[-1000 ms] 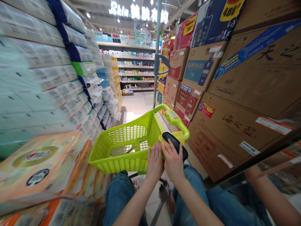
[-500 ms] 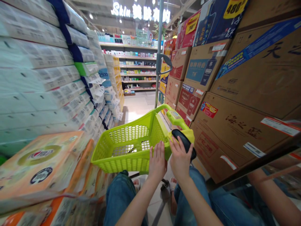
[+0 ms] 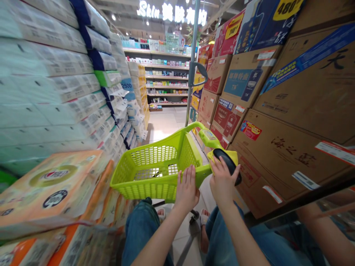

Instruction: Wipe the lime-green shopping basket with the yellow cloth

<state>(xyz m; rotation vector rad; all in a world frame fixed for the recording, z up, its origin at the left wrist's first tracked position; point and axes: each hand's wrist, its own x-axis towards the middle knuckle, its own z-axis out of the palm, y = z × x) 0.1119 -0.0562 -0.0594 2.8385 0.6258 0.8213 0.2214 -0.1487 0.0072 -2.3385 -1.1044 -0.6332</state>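
A lime-green shopping basket cart (image 3: pixel 146 190) stands in front of my knees, tilted in view, its perforated basket open at the top. My left hand (image 3: pixel 187 190) lies over its near rim, fingers hooked across the edge and thumb at the side. My right hand (image 3: pixel 224 181) is at the handle end of the cart, fingers bent over a yellow cloth (image 3: pixel 234 157) and a black oval piece (image 3: pixel 225 162). Whether that black piece belongs to the cart cannot be made out. The curved green handle (image 3: pixel 209 136) rises just beyond it.
White tissue packs (image 3: pixel 63 88) are stacked high on the left, with orange packs (image 3: pixel 52 181) lower and nearer. Cardboard cartons (image 3: pixel 294 144) line the right side. A grey metal post (image 3: pixel 193 48) stands ahead, and stocked shelves (image 3: pixel 166 77) cross the far end.
My right hand, the yellow cloth and the black piece have shifted right and slightly up, widening the gap from my left hand. My left hand stays on the rim. The view has turned slightly left.
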